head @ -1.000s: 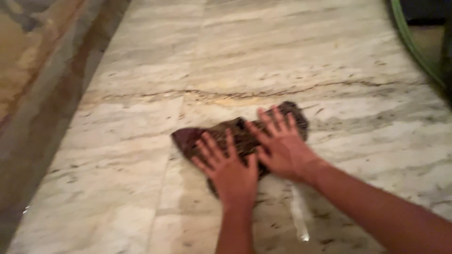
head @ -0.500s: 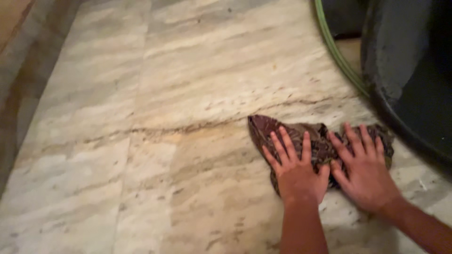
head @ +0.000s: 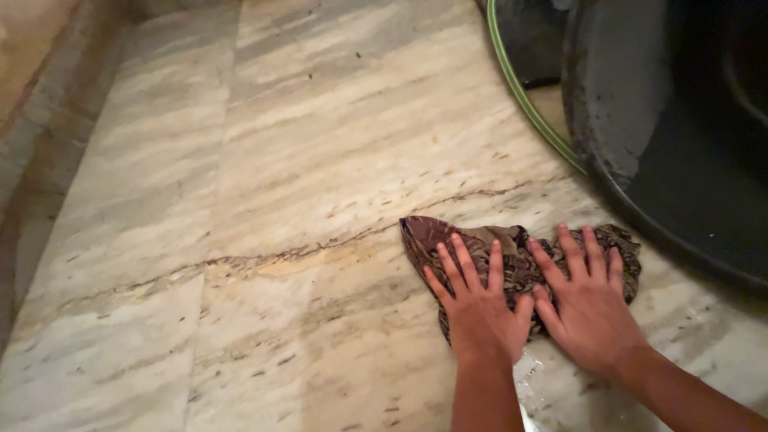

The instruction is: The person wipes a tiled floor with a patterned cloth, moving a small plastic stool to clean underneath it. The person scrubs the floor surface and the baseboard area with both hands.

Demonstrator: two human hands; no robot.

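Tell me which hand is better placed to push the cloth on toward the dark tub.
Probably the right hand: it lies flat on the cloth at the end nearest the dark tub. The left hand presses the end farther from it.

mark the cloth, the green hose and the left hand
cloth [head: 436,238]: head view, bare left end.
green hose [head: 524,100]: head view, middle of the curve.
left hand [head: 478,308]: head view, back of the hand, pressed on the cloth.

Bare hands [head: 532,308], forearms, no sleeves.
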